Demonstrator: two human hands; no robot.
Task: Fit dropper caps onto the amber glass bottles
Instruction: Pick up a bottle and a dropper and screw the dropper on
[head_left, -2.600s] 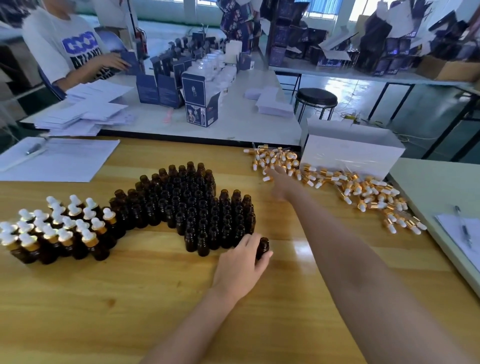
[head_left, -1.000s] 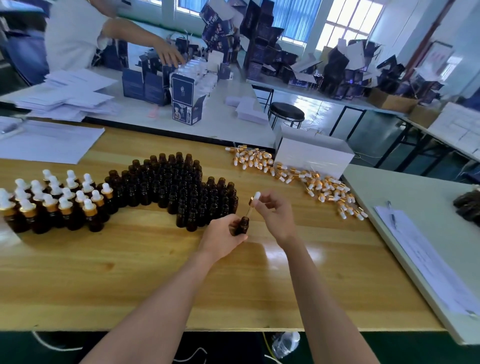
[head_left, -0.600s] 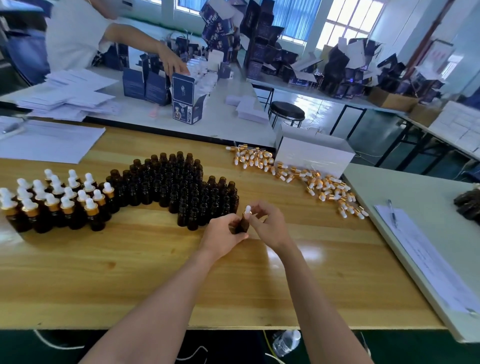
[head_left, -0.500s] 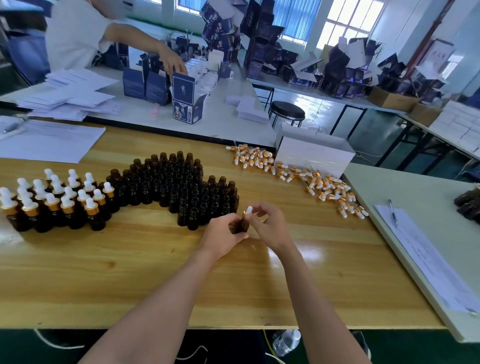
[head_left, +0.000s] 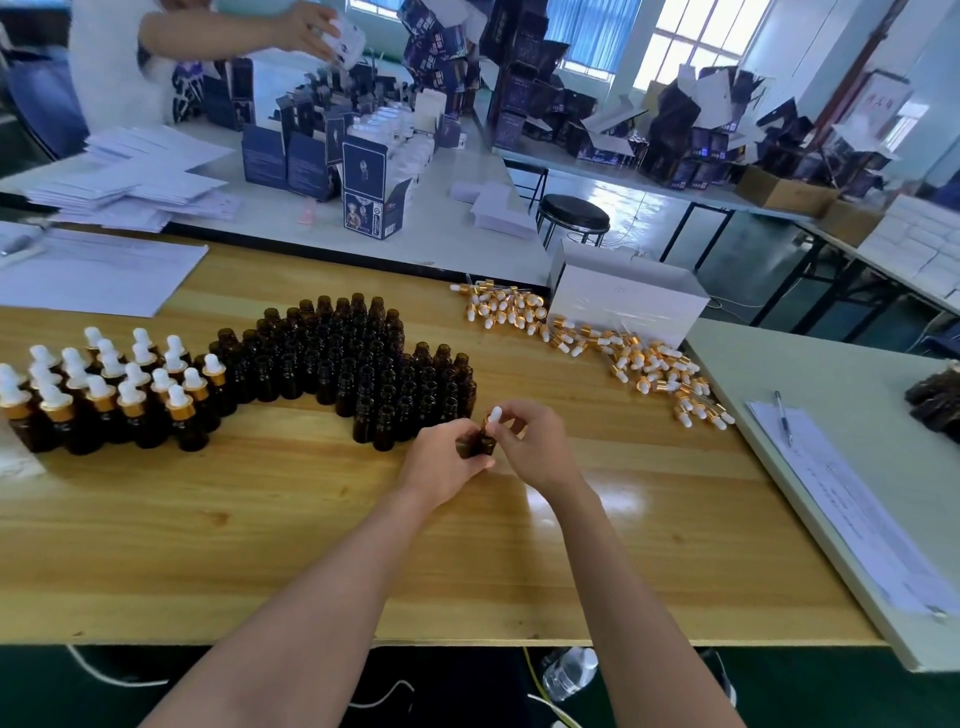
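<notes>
**Station.** The work is on a wooden tabletop (head_left: 234, 530). The left hand (head_left: 441, 462) grips one amber bottle (head_left: 474, 445) round its body, just in front of the block of uncapped bottles (head_left: 363, 358). Whether the bottle's base rests on the wood cannot be told. The right hand (head_left: 537, 441) pinches a dropper cap (head_left: 494, 415) at the bottle's neck, white bulb upward. Fingers hide the collar, so how far the cap is seated cannot be told.

**Step judged.** The cap is being seated or screwed down.

**Risks.**
1. Cross-threading. The bulb appears to lean slightly off the bottle's axis. A twist begun at that angle would likely jam the collar or leave it crooked.
2. Pipette damage. The glass tube is out of sight. If it bears against the rim under downward pressure, it could chip or snap.
3. Toppling. The left hand works close to the front row of open bottles, which stand tightly packed. A nudge from the knuckles or wrist could tip one bottle and carry others with it.
4. Loose fit passed on. A half-turned cap set among the capped bottles (head_left: 104, 384) at the left would look the same as a finished one.
5. Strays. The loose caps (head_left: 597, 343) sprawl toward the tabletop's right edge. A hasty reach could sweep some off.
</notes>
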